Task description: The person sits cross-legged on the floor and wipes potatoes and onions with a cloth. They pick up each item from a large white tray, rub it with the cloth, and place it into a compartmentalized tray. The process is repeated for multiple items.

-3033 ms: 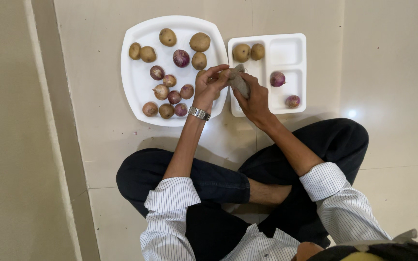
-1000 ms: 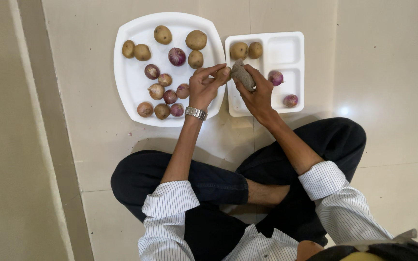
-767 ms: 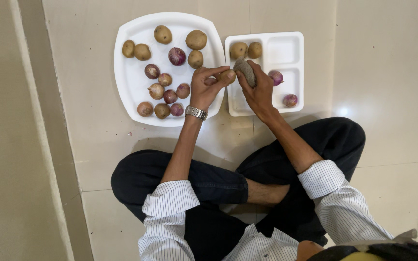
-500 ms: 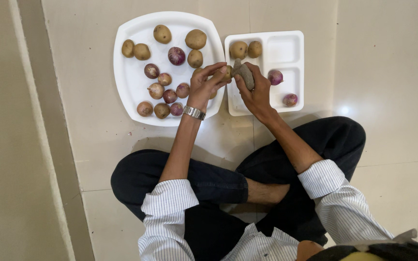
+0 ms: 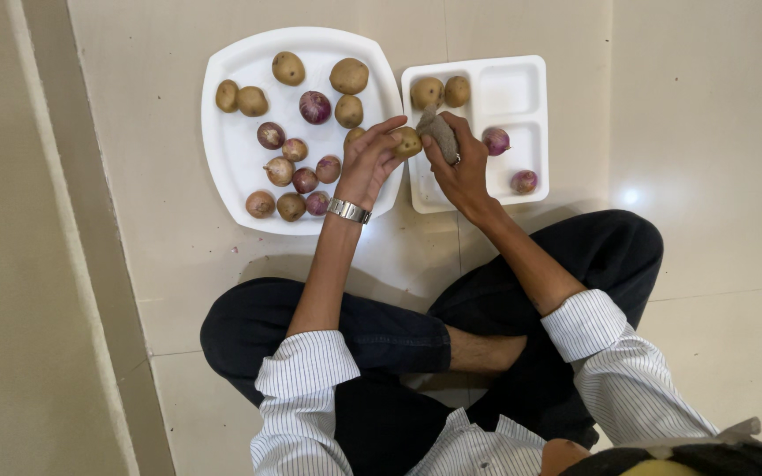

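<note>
Both hands meet over the gap between the two dishes. Left hand pinches a small potato in its fingertips, just above the inner edge of the plate. Right hand is closed around a grey-brown cloth, pressed against that potato. Held only at the tips, the potato could slip if the cloth pushes too hard, and it would likely roll onto the tiled floor.

On the plate lie several potatoes and small reddish onions, loosely scattered. Beside it, the white compartment tray holds two potatoes in its upper left section and two onions lower right.
</note>
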